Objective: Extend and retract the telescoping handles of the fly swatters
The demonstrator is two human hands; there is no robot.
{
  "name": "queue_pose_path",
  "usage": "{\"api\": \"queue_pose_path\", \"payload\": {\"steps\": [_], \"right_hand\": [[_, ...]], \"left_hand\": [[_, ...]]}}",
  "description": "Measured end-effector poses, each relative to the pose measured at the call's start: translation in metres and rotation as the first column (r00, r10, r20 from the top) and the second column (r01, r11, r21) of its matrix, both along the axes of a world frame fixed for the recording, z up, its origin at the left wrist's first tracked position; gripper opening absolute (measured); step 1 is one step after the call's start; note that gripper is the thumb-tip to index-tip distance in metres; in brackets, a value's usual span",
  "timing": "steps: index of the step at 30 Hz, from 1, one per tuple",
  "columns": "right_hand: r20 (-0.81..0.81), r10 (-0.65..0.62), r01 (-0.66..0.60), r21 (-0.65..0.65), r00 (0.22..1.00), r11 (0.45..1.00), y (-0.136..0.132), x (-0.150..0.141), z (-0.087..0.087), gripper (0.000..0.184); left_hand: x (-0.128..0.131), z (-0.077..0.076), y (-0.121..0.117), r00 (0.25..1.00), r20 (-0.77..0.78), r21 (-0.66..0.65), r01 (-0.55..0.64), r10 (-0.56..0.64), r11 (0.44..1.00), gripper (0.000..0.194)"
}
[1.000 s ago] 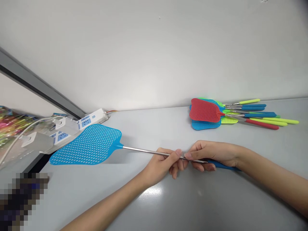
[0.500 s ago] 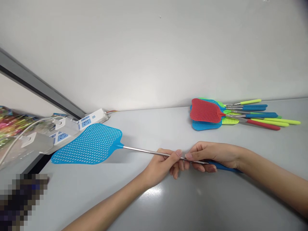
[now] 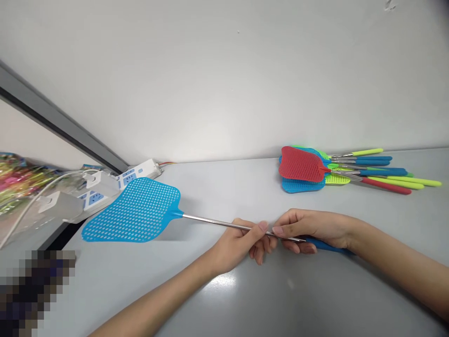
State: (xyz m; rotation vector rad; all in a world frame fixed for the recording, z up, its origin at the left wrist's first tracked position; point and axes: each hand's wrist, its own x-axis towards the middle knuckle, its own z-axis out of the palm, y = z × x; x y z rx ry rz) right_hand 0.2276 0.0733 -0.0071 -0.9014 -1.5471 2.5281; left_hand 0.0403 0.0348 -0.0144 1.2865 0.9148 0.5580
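Lower center, left hand and right hand pinch a blue swatter by its shaft, likely for balance.

The swatter at eight o'clock is blue, gridded with small holes, its rod silver. At three o'clock, swatters mix red, blue and lime. The blurred bundle at nine seems pink, yellow and green.

Your head camera looks forward and down across the grey table toward the pale wall behind it. It sits near, above your left hand and right hand, which show below and right of the view's centre.
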Motion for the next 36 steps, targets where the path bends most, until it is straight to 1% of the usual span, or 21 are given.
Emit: {"api": "queue_pose_path", "payload": {"steps": [5,13,17,26,30,36], "right_hand": [[0.006,-0.004,0.004,-0.007,1.000,1.000,0.000,0.001,-0.001,0.032],[-0.030,-0.001,0.000,-0.031,1.000,1.000,0.001,0.001,-0.004,0.029],[-0.022,-0.007,0.006,-0.034,1.000,0.999,0.001,0.000,-0.005,0.029],[-0.027,-0.033,0.031,-0.089,0.999,0.996,0.000,0.001,-0.012,0.026],[-0.042,-0.033,0.028,-0.107,0.999,0.994,0.001,0.002,-0.014,0.026],[-0.061,-0.024,0.018,-0.101,0.998,0.995,0.000,0.004,-0.014,0.025]], "left_hand": [[0.000,-0.002,0.001,1.000,0.017,0.012,0.002,-0.002,1.000,0.045],[-0.001,-0.003,0.002,0.996,0.086,0.032,-0.009,0.006,0.999,0.042],[-0.001,-0.007,0.001,0.996,0.088,0.061,-0.015,0.010,0.998,0.042],[-0.003,-0.012,0.001,0.995,0.099,0.124,-0.044,0.032,0.991,0.042],[-0.002,-0.012,0.000,0.993,0.112,0.128,-0.049,0.034,0.991,0.042],[0.000,-0.009,0.001,0.995,0.095,0.122,-0.041,0.029,0.992,0.040]]}}
